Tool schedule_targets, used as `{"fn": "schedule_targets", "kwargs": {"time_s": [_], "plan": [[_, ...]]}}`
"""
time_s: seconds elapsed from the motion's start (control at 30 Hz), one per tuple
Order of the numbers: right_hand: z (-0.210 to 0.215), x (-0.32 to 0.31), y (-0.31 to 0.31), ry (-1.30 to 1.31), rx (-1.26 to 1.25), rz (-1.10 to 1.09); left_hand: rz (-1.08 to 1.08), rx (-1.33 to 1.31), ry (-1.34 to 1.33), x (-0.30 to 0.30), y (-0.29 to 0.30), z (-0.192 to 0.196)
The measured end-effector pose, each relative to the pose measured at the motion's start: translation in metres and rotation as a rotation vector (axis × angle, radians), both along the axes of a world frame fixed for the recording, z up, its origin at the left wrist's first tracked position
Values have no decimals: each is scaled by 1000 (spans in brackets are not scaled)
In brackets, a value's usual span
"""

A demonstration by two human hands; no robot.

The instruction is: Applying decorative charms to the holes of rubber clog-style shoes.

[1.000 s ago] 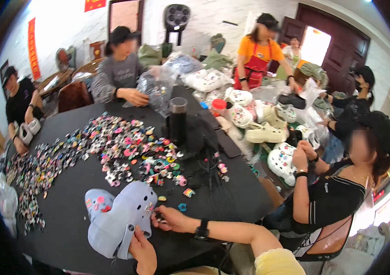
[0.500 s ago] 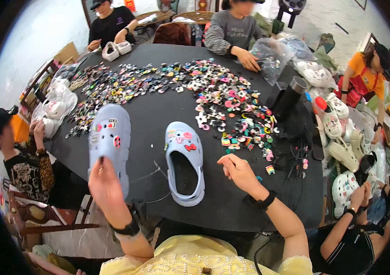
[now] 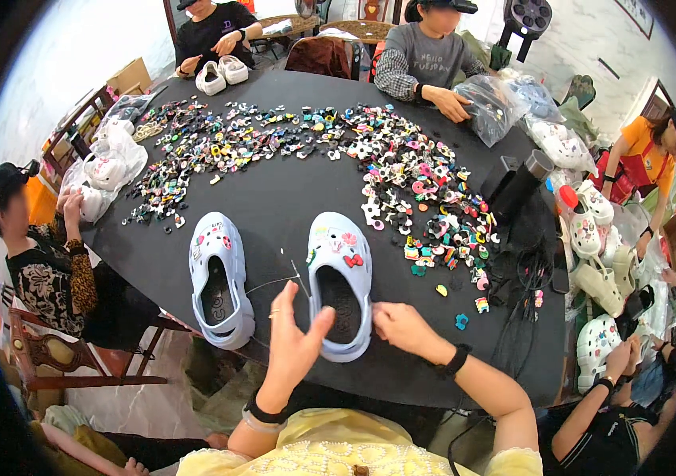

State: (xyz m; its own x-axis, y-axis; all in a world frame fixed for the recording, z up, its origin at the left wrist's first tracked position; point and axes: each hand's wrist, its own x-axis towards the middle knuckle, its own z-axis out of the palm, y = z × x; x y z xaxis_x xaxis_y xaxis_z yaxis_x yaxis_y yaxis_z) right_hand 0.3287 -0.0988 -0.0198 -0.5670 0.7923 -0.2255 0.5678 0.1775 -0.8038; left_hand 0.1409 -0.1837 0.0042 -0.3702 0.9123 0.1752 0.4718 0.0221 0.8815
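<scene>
- The blue clog with the red bow [image 3: 338, 249] sits sole-down on the tabletop [image 3: 274, 190].
- Left hand [image 3: 294, 337]: thumb and fingers spread, at that clog's left heel side; contact is unclear.
- Right hand [image 3: 405, 326]: fingers curled beside its right heel edge; I cannot tell whether they pinch it.
- Second blue clog [image 3: 238, 289]: left of the bowed one, apart.
- Loose charms [image 3: 425, 186]: beyond the bowed clog and to its right.

This looks like a small workshop for dressing up shoes: people [image 3: 437, 63] sit around one big black surface [image 3: 282, 190], loose colourful charms [image 3: 421, 190] spread beyond the hands [image 3: 292, 339], and pale clogs [image 3: 598, 349] and plastic bags [image 3: 493, 111] crowd to their right.
</scene>
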Motion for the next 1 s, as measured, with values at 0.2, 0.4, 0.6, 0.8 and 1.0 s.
{"fn": "schedule_targets", "kwargs": {"time_s": [0.2, 0.4, 0.6, 0.8, 1.0], "plan": [[19, -10, -36, -65, -1, 143, -97, -34, 196, -28, 6, -2], [34, 2, 24, 114, 464, -105, 396, 145, 629, -27, -6, 11], [22, -20, 61, 218, 316, -69, 416, -147, 797, -87, 0, -7], [-3, -36, 76, 367, 170, -39, 84, 56, 619, -87, -11, -5], [-4, -37, 82, 441, 139, -55, 154, 124, 514, -53, -1, 15]]}}
